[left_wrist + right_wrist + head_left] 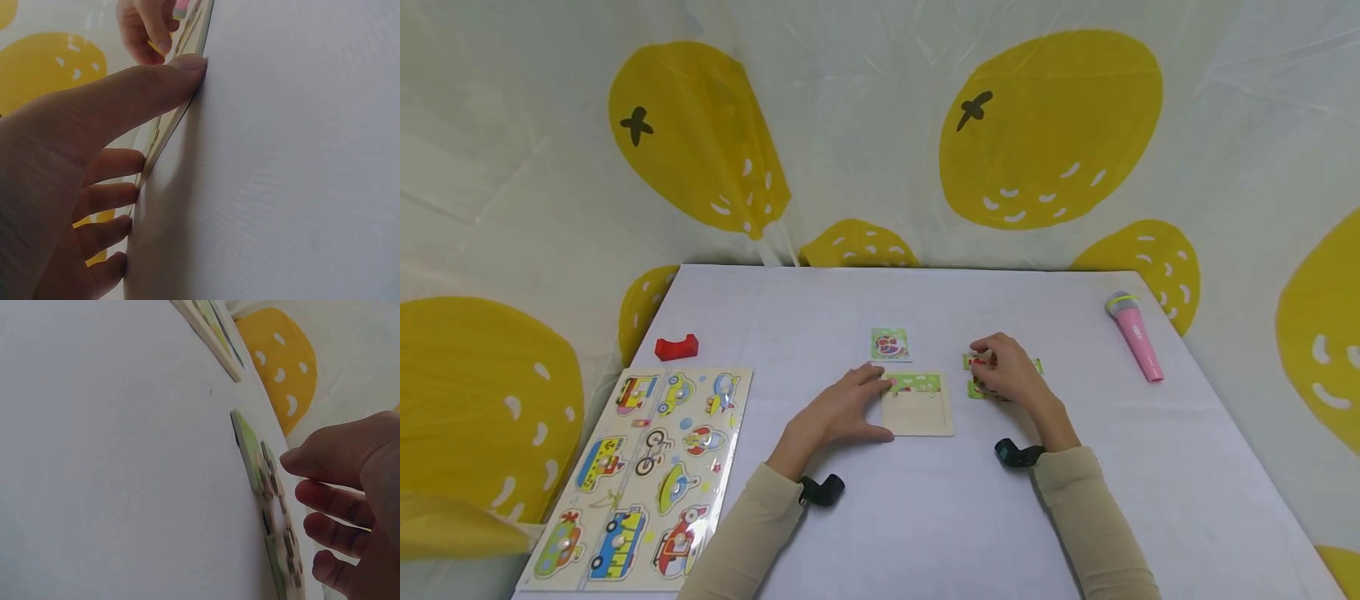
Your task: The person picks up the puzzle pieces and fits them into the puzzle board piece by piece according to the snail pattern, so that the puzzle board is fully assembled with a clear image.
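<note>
A small wooden puzzle tray [917,417] lies on the table, with green picture pieces [917,382] along its far side. My left hand [842,408] rests at the tray's left side, thumb by the near corner and fingertips at the far one. In the left wrist view, the thumb [144,90] lies along the tray's edge with the fingers spread. To the right of the tray, my right hand [1009,371] hovers over several loose puzzle pieces [974,390]. In the right wrist view, its fingers are slightly bent, just off the pieces [248,450], with nothing between them.
A square fruit picture card [891,344] lies beyond the tray. At the left are a large vehicle puzzle board [647,492] and a red notched block [677,347]. Toward the far right lies a pink toy microphone [1137,337]. A patterned curtain [865,125] hangs behind the table.
</note>
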`<action>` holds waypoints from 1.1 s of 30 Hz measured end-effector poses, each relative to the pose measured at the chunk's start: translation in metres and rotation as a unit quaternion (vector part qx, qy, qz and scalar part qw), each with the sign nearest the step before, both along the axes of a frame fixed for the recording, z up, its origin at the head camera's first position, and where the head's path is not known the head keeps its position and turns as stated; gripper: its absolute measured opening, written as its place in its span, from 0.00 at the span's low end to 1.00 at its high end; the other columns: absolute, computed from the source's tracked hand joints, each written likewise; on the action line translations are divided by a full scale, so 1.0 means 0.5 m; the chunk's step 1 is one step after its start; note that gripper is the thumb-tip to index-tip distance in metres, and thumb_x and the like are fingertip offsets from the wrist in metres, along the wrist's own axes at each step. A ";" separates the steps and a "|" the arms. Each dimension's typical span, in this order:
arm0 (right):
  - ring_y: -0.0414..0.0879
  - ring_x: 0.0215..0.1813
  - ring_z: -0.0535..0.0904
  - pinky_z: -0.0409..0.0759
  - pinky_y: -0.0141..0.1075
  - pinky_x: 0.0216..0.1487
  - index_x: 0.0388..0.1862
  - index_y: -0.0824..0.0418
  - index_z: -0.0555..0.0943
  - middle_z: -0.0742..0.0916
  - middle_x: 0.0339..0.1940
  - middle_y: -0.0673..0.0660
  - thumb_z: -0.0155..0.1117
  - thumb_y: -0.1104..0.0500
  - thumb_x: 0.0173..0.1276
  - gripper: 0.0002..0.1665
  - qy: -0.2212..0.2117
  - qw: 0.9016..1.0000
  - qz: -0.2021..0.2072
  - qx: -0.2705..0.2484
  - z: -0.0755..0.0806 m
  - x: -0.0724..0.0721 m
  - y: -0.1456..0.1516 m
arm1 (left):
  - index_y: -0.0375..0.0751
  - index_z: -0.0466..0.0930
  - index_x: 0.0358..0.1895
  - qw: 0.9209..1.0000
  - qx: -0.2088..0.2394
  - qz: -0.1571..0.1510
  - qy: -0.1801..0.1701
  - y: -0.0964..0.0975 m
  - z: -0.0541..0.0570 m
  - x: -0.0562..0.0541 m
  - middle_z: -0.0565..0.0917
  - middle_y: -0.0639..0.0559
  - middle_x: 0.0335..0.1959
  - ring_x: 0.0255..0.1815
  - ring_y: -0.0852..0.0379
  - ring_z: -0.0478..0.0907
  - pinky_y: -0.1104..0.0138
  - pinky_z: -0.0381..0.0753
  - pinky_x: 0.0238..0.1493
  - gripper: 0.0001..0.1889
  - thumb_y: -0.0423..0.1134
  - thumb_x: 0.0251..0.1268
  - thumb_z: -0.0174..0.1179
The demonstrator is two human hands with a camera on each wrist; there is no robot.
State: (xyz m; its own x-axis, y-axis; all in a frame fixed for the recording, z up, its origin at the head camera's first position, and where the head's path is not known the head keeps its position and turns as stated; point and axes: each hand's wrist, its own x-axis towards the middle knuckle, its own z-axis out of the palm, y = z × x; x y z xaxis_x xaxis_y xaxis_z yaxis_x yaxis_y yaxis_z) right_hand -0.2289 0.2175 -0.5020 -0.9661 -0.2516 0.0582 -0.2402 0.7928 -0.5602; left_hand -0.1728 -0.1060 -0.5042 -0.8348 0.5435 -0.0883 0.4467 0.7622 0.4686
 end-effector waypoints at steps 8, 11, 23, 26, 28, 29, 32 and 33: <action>0.60 0.55 0.74 0.76 0.52 0.54 0.56 0.67 0.83 0.81 0.53 0.67 0.65 0.57 0.65 0.23 -0.010 1.000 -0.005 0.019 -0.005 -0.003 0.012 | 0.53 0.68 0.74 1.000 -0.003 0.001 -0.001 -0.001 -0.004 -0.002 0.63 0.51 0.78 0.82 0.48 0.55 0.53 0.64 0.77 0.46 0.65 0.50 0.71; 0.59 0.54 0.72 0.75 0.52 0.54 0.55 0.65 0.84 0.80 0.52 0.65 0.65 0.56 0.66 0.21 -0.017 0.999 -0.008 0.030 -0.006 -0.002 0.015 | 0.52 0.69 0.74 1.000 -0.001 0.001 -0.001 -0.001 -0.004 -0.002 0.63 0.51 0.78 0.82 0.48 0.55 0.53 0.64 0.77 0.46 0.65 0.50 0.71; 0.59 0.56 0.70 0.74 0.54 0.56 0.54 0.67 0.81 0.78 0.53 0.66 0.65 0.57 0.68 0.20 -0.031 0.999 -0.011 0.025 0.002 -0.001 0.015 | 0.51 0.69 0.74 1.000 -0.001 -0.003 0.002 -0.001 0.001 -0.003 0.63 0.49 0.78 0.82 0.46 0.55 0.52 0.63 0.77 0.46 0.65 0.50 0.72; 0.59 0.57 0.70 0.73 0.54 0.59 0.52 0.67 0.80 0.79 0.52 0.65 0.65 0.58 0.68 0.17 -0.030 0.999 -0.013 0.015 0.007 -0.001 0.012 | 0.51 0.68 0.74 1.000 -0.003 -0.003 0.000 -0.001 0.002 -0.004 0.63 0.50 0.78 0.82 0.46 0.54 0.52 0.63 0.77 0.46 0.65 0.51 0.71; 0.58 0.55 0.72 0.75 0.52 0.56 0.51 0.66 0.80 0.81 0.50 0.65 0.65 0.59 0.69 0.15 -0.030 0.999 -0.012 0.007 0.008 0.000 0.011 | 0.52 0.68 0.74 1.000 -0.006 -0.002 -0.002 -0.001 0.001 -0.004 0.63 0.50 0.78 0.82 0.47 0.54 0.52 0.63 0.77 0.47 0.65 0.51 0.71; 0.58 0.53 0.73 0.76 0.51 0.54 0.50 0.66 0.80 0.82 0.48 0.64 0.65 0.60 0.69 0.14 -0.030 0.999 -0.012 0.003 0.010 0.001 0.010 | 0.52 0.68 0.74 1.000 -0.006 -0.002 -0.002 -0.001 0.001 -0.003 0.63 0.50 0.78 0.82 0.47 0.54 0.52 0.63 0.77 0.46 0.65 0.51 0.71; 0.55 0.47 0.76 0.77 0.45 0.47 0.48 0.65 0.79 0.84 0.43 0.62 0.64 0.61 0.70 0.12 -0.032 0.999 -0.015 -0.005 0.015 0.004 0.008 | 0.52 0.68 0.74 1.000 -0.007 0.000 -0.004 -0.001 0.002 -0.002 0.63 0.51 0.78 0.82 0.47 0.54 0.53 0.63 0.78 0.46 0.65 0.51 0.71; 0.53 0.44 0.76 0.76 0.43 0.44 0.48 0.64 0.79 0.85 0.41 0.61 0.64 0.61 0.70 0.11 -0.033 0.999 -0.016 -0.007 0.018 0.006 0.007 | 0.52 0.68 0.74 1.000 -0.008 0.000 -0.004 0.000 0.002 -0.002 0.63 0.51 0.78 0.82 0.48 0.54 0.53 0.63 0.78 0.47 0.65 0.51 0.71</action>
State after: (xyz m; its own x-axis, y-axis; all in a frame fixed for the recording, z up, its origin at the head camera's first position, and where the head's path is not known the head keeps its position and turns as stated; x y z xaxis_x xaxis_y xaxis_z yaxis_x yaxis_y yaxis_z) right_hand -0.2262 0.2210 -0.4931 -0.9756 -0.2195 -0.0035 -0.1761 0.7918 -0.5849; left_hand -0.1739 -0.1061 -0.5031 -0.8339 0.5420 -0.1041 0.4430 0.7699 0.4594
